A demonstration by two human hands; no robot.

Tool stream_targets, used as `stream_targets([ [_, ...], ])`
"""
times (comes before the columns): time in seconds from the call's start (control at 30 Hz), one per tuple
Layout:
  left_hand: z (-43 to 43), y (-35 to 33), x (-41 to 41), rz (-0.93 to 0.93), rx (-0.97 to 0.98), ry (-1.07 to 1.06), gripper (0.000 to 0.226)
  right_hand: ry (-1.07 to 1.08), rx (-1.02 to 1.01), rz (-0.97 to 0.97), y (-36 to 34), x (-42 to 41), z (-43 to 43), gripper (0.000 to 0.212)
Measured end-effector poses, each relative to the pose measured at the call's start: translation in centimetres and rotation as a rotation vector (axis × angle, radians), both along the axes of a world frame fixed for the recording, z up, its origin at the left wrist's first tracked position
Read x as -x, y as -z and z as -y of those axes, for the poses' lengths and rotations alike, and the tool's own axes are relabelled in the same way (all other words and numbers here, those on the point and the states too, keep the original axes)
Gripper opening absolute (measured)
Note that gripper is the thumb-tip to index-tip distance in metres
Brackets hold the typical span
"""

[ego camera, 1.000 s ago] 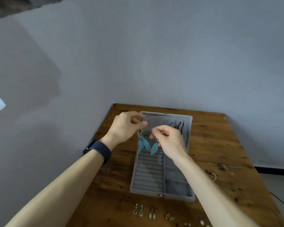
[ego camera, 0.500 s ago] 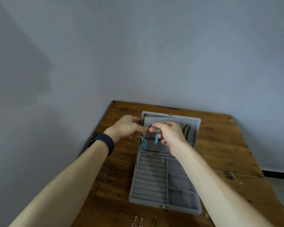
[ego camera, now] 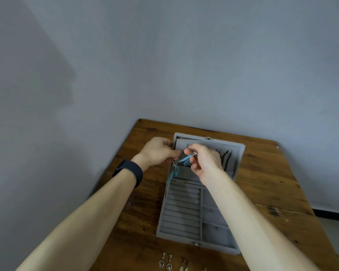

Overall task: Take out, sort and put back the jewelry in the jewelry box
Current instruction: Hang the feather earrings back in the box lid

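A grey velvet jewelry box [ego camera: 181, 214] lies open on the wooden table, its lid [ego camera: 236, 159] tilted back toward the wall. Both hands hover over the lid's lower left part. My left hand [ego camera: 158, 152] pinches the metal hook of one blue feather earring [ego camera: 173, 174], which dangles down over the box's left edge. My right hand [ego camera: 205, 160] pinches the second blue feather earring [ego camera: 186, 160] by its beaded top; the feather slants leftward. The two earrings meet between the hands.
The wooden table [ego camera: 270, 184] stands against a pale wall. Dark hooks [ego camera: 226, 156] hang inside the lid to the right. Silver drop earrings [ego camera: 165, 262] and other small pieces [ego camera: 183, 266] lie in a row at the table's near edge.
Both hands moved away from me and up over the lid with the earrings. The camera tilted, so the row of loose jewelry sits lower in view.
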State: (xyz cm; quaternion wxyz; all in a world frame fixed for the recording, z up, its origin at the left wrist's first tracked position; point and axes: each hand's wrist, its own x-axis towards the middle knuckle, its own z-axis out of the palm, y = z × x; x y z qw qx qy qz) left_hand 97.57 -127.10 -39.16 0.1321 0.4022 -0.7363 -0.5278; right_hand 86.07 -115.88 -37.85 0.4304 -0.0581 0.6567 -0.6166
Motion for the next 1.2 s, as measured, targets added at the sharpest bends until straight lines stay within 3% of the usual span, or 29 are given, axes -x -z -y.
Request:
stream_targets([
  [0.23, -0.3, -0.1, -0.1, 0.022, 0.101, -0.016, 0.058, 0.009, 0.082, 0.081, -0.3, -0.4, -0.3, 0.010],
  [0.6, -1.0, -0.7, -0.3, 0.040, 0.188, -0.042, 0.052, -0.045, -0.017, -0.186, 1.1, -0.8, -0.6, 0.009],
  [0.83, -0.8, -0.6, -0.5, 0.032, 0.172, -0.042, 0.056, -0.337, -0.074, -0.714, 3.3, 0.2, -2.8, 0.024],
  [1.2, -0.9, -0.3, -0.6, 0.031, 0.170, -0.033, 0.055, -0.123, -0.065, -1.490, 5.0, 0.2, -3.6, 0.016],
])
